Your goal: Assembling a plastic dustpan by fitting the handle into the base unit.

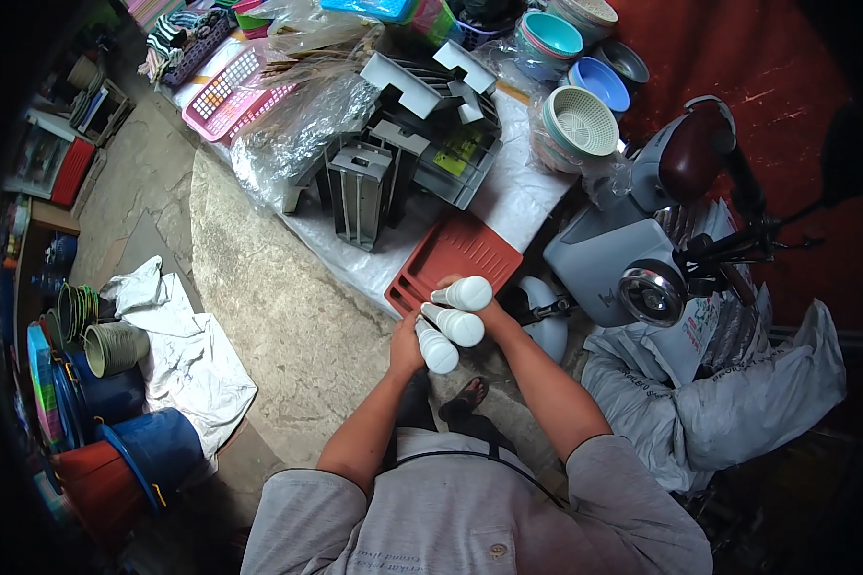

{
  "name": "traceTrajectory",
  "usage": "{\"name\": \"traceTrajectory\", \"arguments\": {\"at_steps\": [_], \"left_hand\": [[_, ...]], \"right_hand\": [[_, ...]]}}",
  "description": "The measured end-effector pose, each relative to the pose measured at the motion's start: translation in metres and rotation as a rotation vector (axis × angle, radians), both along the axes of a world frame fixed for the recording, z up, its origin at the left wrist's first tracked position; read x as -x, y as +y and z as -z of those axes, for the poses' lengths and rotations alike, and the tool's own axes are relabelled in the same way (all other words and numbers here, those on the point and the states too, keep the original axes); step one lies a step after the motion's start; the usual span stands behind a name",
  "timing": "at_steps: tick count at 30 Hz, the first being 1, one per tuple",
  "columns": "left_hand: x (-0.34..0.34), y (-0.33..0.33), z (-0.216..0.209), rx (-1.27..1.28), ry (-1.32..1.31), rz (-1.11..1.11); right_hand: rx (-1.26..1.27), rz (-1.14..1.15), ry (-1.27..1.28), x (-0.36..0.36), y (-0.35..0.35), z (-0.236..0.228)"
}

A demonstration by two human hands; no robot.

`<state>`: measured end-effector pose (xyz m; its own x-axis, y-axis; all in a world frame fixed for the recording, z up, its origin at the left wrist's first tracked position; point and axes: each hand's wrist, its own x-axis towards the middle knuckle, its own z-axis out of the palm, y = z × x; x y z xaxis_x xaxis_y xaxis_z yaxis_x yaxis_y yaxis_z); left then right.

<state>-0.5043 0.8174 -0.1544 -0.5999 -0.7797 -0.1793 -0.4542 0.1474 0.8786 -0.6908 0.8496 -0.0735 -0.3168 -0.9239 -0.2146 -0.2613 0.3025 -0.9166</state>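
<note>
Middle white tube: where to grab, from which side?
Probably the broad round end of the middle tube, from above: it faces up, clear of the left grip and right grip. Left tube and right tube crowd its flanks.

Pink basket [222, 86]; pale colander [585, 123]; grey motorbike [604, 264]; blue bucket [170, 446]

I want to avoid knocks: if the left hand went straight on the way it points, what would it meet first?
Probably the red ridged tray, just beyond the left hand; depth is unclear in this view, so it might pass over or under.
</note>
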Motion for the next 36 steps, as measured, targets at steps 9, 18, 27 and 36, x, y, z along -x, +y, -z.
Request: {"name": "traceTrajectory", "arguments": {"at_steps": [9,18,27,36], "left_hand": [[-0.007,-0.004,0.012,-0.004,-0.003,0.038],[-0.033,0.012,0.025,-0.154,-0.187,0.130],[-0.013,0.041,-0.030,-0.406,-0.447,0.166],[0.030,0.113,0.002,-0.290,-0.458,0.708]], "right_hand": [[-0.025,-0.029,-0.033,0.005,-0.007,-0.004],[-0.189,-0.010,0.065,0.001,-0.003,-0.029],[-0.203,0.208,0.002,0.007,0.051,-0.066],[-0.143,0.624,0.017,-0.019,0.242,-0.034]]}}
